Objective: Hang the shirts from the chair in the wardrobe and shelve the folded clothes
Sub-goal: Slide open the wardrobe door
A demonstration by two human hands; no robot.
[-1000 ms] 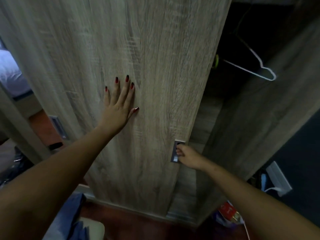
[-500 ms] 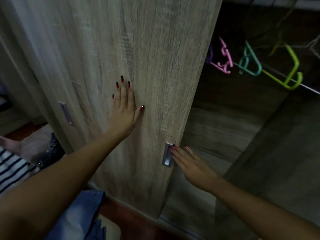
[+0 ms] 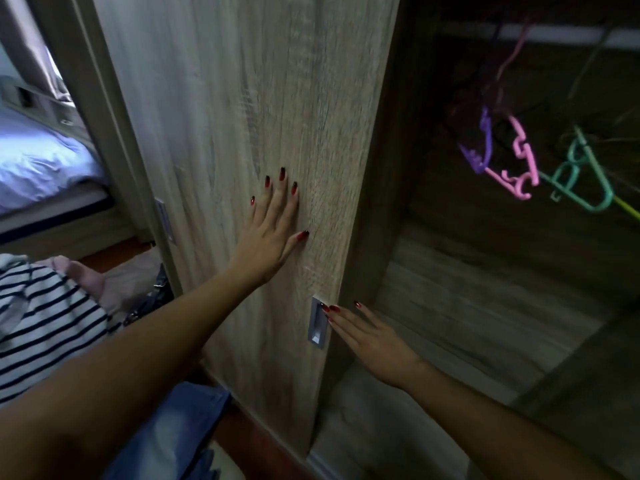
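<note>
The pale wood-grain sliding wardrobe door (image 3: 263, 140) is being pushed aside. The left hand (image 3: 273, 230) lies flat and open against the panel; the right hand (image 3: 370, 337), fingers extended and gripping nothing, touches the recessed grey metal handle (image 3: 318, 322). Inside the dark wardrobe, purple (image 3: 479, 150), pink (image 3: 519, 168) and green plastic hangers (image 3: 585, 181) hang empty. A navy-striped white shirt (image 3: 41, 317) lies at lower left, possibly on the chair. Next, I judge, a hanger must come out for it.
</note>
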